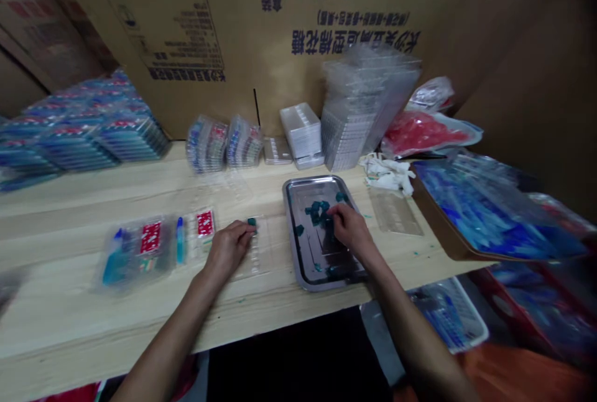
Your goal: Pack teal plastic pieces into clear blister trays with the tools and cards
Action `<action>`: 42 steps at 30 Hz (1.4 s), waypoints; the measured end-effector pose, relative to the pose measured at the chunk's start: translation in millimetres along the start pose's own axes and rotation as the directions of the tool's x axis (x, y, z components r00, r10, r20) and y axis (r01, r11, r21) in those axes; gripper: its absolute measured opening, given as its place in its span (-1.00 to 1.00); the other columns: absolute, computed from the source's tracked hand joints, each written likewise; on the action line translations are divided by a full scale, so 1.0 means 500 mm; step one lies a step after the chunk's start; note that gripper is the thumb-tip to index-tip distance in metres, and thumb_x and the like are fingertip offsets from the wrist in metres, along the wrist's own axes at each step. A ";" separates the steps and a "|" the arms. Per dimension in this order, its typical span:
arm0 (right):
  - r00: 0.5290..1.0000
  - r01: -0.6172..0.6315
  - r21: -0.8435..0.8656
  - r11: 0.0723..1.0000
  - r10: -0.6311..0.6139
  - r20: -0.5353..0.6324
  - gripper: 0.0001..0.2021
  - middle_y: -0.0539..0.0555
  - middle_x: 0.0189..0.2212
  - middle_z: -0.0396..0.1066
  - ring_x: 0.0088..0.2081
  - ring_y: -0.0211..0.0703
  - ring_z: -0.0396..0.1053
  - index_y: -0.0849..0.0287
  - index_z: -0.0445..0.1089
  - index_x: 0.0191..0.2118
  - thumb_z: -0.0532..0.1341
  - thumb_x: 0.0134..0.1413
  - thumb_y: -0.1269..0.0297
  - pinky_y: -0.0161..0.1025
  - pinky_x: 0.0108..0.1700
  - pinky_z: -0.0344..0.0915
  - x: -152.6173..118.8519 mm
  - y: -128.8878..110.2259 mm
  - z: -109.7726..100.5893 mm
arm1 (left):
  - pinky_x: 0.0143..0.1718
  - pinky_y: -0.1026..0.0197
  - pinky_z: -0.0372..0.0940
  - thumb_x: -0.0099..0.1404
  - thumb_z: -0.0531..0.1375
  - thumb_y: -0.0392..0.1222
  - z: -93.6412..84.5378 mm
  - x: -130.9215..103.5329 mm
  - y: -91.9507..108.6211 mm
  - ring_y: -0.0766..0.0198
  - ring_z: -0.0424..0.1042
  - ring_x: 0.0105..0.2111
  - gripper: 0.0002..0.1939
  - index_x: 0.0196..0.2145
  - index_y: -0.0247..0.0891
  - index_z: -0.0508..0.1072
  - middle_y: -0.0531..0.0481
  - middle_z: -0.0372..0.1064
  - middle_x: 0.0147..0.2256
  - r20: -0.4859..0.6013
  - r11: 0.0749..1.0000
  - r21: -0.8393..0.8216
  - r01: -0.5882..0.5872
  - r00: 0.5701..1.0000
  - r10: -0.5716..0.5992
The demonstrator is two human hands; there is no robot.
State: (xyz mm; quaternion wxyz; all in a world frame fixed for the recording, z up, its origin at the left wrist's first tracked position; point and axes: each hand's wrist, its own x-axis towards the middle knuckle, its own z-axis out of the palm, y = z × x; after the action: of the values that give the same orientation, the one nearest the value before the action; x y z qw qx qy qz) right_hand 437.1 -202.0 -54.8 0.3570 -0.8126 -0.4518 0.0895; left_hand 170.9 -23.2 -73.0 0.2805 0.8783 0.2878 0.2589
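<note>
tabletop of pale wood grain (46, 315) lay under the two bare hands of the person. the left hand (230, 243) was at a flat clear plastic tray (262, 256), placed just beside the metal one on its left side. the grip of this hand was narrow, with the fingertips brought together at a small dark green piece (252, 222) near the far end of the clear tray. they seemed to touch the piece, but i could not tell if it was pinched or only pressed.

the right hand (349, 228) reached over a rectangular silver metal tray (303, 259) with rounded corners. its grip was bent inward, just beside a loose group of dark green pieces (316, 212); whether one piece was between the fingers, i could not tell. some other pieces lay apart in the same tray.

to the left of the left hand was a clear pack with a red-and-white patterned square (205, 223), and beside it a slim blue-green tube (180, 240). behind, at the far left, blue packs in clear wrapping (133, 140) were stacked. a tall stack of clear plastic trays (347, 131) stood before a large brown cardboard carton (261, 72). on the right, crumpled white cloth (388, 176) was near a shallow brown cardboard box (433, 221).
</note>
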 end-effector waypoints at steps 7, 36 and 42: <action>0.988 0.107 -0.479 0.871 -0.039 0.150 -0.63 0.31 -0.07 0.35 -0.02 0.17 0.29 0.22 0.39 0.02 0.10 0.08 0.47 -0.01 -0.05 0.19 0.061 -0.049 0.020 | -0.18 0.12 0.40 0.31 0.13 -0.14 -0.002 0.003 0.051 0.13 0.49 -0.16 -0.71 -0.10 -0.21 0.56 -0.17 0.44 -0.03 -0.130 0.996 0.087 0.011 0.992 0.000; 0.987 0.126 0.166 0.978 -0.141 0.079 -0.68 0.12 -0.35 0.53 -0.30 -0.10 0.44 0.22 0.51 -0.09 0.06 0.16 0.32 -0.18 -0.19 0.35 -0.022 -0.017 -0.010 | -0.23 0.16 0.35 0.10 0.30 -0.14 -0.028 0.004 0.038 0.18 0.51 -0.32 -0.78 -0.28 -0.24 0.60 -0.06 0.59 -0.32 -0.118 0.900 -0.338 0.276 0.936 -0.331; 0.994 0.075 0.168 0.983 -0.088 0.069 -0.68 0.11 -0.32 0.54 -0.31 -0.13 0.45 0.20 0.52 -0.13 0.06 0.14 0.30 -0.22 -0.20 0.35 -0.031 -0.011 -0.019 | -0.23 0.18 0.36 0.22 0.22 -0.19 0.026 -0.019 0.035 0.20 0.51 -0.31 -0.85 -0.29 -0.19 0.59 -0.06 0.56 -0.31 -0.048 0.993 -0.096 0.067 0.996 -0.072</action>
State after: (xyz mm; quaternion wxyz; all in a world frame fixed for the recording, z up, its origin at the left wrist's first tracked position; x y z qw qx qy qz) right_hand 429.0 -217.5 -47.0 0.4091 -0.7570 -0.4891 0.1427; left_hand 178.5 -45.9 -73.7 0.3231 0.8466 0.3128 0.2847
